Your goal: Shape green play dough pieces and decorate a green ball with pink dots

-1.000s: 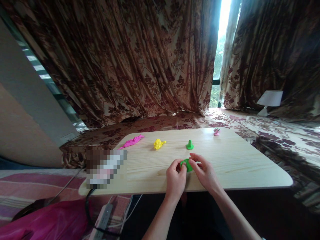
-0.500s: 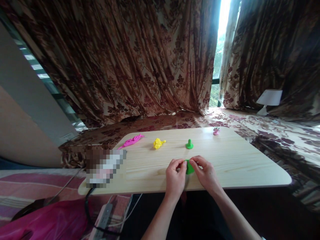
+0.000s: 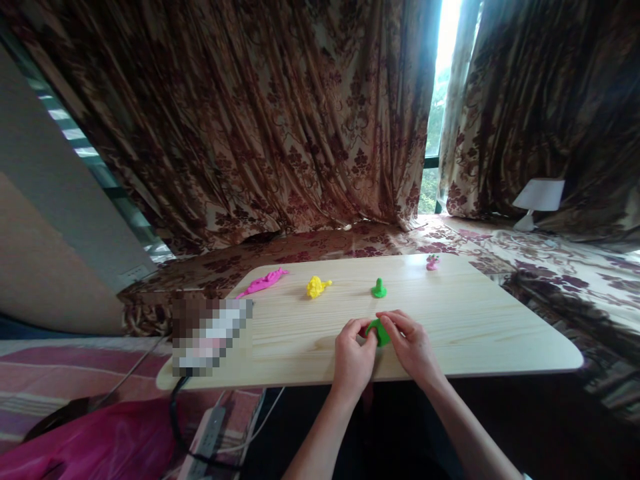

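Note:
A green lump of clay (image 3: 378,331) is pinched between my two hands just above the near part of a light wooden tabletop (image 3: 480,327). My left hand (image 3: 352,357) curls its fingers against the lump's left side. My right hand (image 3: 411,345) closes thumb and fingers on its right side. A bit of red shows by my left fingertips; what it is I cannot make out. Farther back on the table lie a small green clay cone (image 3: 379,289), a yellow clay piece (image 3: 316,287), a long pink clay piece (image 3: 263,282) and a small pink piece (image 3: 433,263).
A pixelated object (image 3: 210,332) sits on the table's left end. Cables and a power strip (image 3: 210,433) hang below the front edge. Patterned curtains (image 3: 280,120) hang behind, with a white lamp (image 3: 537,200) on the bedding to the right. Pink cloth (image 3: 100,447) lies at lower left.
Both hands stayed in place at the table's near edge while working the green lump; my fingers shifted around it and the lump turned slightly between them.

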